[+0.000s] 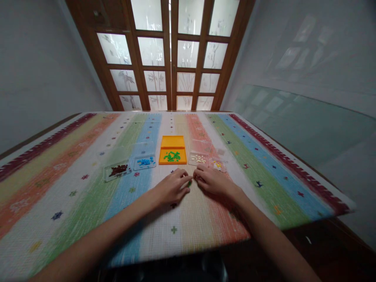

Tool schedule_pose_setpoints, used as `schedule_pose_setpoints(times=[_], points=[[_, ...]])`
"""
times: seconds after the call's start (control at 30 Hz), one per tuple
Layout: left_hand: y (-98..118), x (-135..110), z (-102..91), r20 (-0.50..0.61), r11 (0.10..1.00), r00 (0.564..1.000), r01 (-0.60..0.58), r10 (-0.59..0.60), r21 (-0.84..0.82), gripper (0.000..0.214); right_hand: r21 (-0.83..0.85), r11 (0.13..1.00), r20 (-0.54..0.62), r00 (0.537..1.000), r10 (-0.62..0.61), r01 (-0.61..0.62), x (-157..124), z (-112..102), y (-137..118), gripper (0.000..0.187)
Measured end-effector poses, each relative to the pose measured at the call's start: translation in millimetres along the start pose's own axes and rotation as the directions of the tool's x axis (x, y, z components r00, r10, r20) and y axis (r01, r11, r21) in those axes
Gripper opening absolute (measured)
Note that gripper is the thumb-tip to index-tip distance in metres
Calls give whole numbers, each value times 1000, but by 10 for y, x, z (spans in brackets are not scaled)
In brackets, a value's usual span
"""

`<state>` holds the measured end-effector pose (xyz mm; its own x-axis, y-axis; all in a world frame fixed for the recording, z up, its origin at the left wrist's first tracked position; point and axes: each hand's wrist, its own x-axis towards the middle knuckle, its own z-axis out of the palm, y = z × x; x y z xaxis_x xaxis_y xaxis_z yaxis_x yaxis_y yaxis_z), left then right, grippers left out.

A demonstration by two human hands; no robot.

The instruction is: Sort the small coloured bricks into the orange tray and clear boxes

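Close together over the tablecloth, just in front of an orange box, are both hands. Between the thumb and fingers of my left hand (175,185) a bit of a small green piece (190,183) shows; the hand is closed in a pinch. My right hand (210,181) is closed too, its fingertips drawn together beside the left ones. Whatever it may grip is hidden or too small to make out. The orange box (172,141) lies with its lid folded back, and several small green pieces (172,156) are inside it.
Left of the box are clear trays with blue pieces (146,161) and dark brown pieces (119,169). On its right, similar trays hold cream pieces (198,158) and yellow-and-white pieces (217,165). A striped tablecloth (173,219) covers the table; its near edge runs below my forearms.
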<state>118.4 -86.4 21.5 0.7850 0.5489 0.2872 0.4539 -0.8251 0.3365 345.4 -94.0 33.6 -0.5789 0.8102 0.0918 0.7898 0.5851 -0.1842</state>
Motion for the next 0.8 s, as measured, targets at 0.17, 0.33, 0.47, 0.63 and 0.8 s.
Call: schedule_pose_setpoints(times=[0.17, 0.33, 0.47, 0.63, 0.8], points=[[-41, 66, 68, 22, 1000, 1000, -2, 1, 19, 13, -2, 1000, 13, 1000, 12, -12, 0, -4, 0, 13], [-59, 67, 88, 5, 1000, 1000, -9, 9, 4, 19, 5, 1000, -2, 1000, 2, -2, -6, 8, 12, 14], [-93, 36, 90, -31, 1000, 999, -13, 14, 23, 22, 1, 1000, 6, 1000, 1, -1, -4, -3, 8, 15], [-136, -14, 95, -41, 985, 999, -24, 31, 168, 25, -5, 1000, 24, 1000, 10, -10, 0, -19, 1, 15], [-138, -72, 130, -10, 957, 999, -37, 41, 289, 23, -12, 1000, 29, 999, 18, -18, -3, -15, -4, 16]])
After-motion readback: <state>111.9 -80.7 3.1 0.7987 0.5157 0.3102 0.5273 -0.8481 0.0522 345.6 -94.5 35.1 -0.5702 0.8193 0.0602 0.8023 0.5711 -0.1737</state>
